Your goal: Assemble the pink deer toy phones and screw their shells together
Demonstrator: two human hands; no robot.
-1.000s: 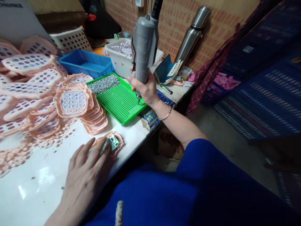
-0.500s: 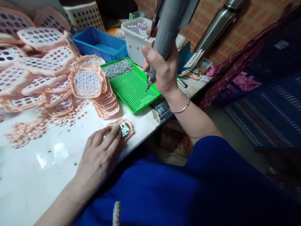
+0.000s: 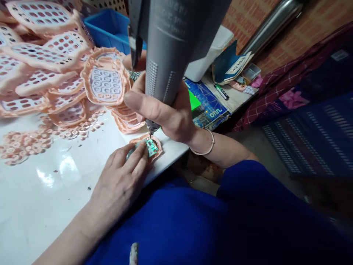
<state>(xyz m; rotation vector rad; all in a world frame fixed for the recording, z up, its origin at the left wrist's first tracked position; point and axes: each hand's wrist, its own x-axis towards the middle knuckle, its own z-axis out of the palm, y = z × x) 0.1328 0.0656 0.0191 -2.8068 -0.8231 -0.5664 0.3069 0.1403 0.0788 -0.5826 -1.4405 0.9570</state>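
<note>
My right hand [image 3: 176, 119] is wrapped around a grey electric screwdriver [image 3: 168, 55], held nearly upright with its tip down. The tip meets the upper edge of a small green circuit board [image 3: 152, 148], which sits in a peach-coloured plastic shell [image 3: 160, 151] near the table's front edge. My left hand [image 3: 121, 176] lies over the left part of board and shell, its fingers together and pressing them down. Those fingers hide part of the board. Whether a screw is on the tip is too small to tell.
Stacked peach shells with white grids [image 3: 106, 86] stand behind the hands, beside a heap of larger ones [image 3: 49, 55]. Small peach rings [image 3: 27, 143] lie scattered at left. The screwdriver mostly covers a green tray [image 3: 194, 102]. A blue bin [image 3: 107, 31] stands at the back.
My right hand has brought the screwdriver down and left from over the green tray to the circuit board. My left hand stays on the board. The view has shifted slightly.
</note>
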